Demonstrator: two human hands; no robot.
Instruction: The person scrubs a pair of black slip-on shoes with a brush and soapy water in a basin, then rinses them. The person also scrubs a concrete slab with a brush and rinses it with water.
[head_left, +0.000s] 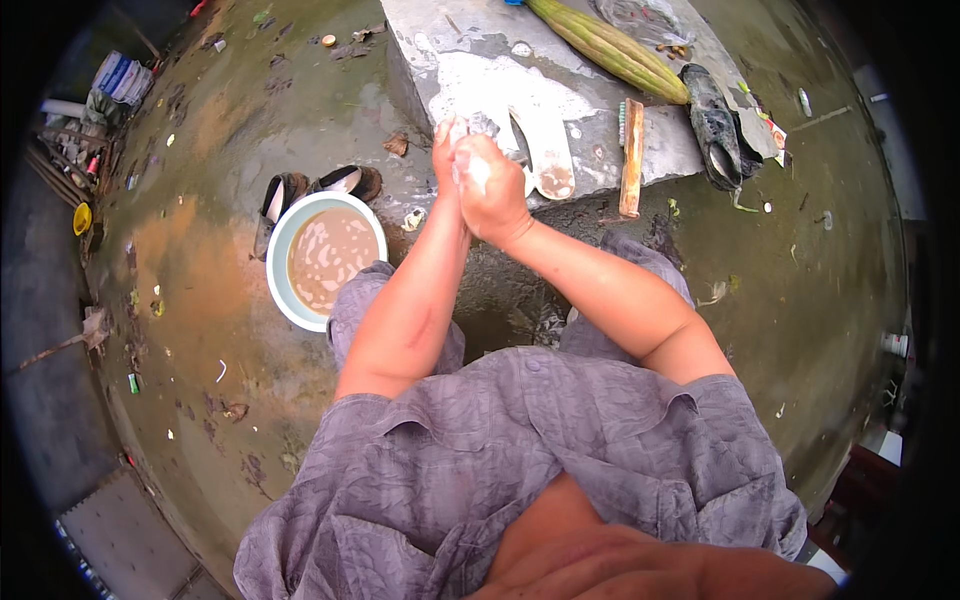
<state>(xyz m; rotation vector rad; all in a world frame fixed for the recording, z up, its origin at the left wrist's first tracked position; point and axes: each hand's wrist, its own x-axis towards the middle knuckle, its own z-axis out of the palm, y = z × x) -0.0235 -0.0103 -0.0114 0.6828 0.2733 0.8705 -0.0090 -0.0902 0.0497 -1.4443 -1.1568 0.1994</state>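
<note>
My left hand (447, 154) and my right hand (489, 184) are pressed together over the near edge of a concrete slab (420, 30). The right fingers are curled, with white suds on them. Whether something is clasped between my palms is hidden. White foam (495, 79) spreads over the slab just beyond my fingers. Right of my hands lies a pale shoe insole (551, 154), soapy, with a brownish patch at its near end. Further right, a wooden-backed scrubbing brush (632, 157) rests on its side, green and white bristles facing left, its near end past the slab's edge.
A pale basin (276, 259) of cloudy, sudsy water stands by my left knee. Behind it are dark shoes (360, 182). A long green gourd (611, 49), a clear plastic bag (645, 19) and a wet black shoe (711, 124) lie on the slab. Leaves and scraps dot the wet ground.
</note>
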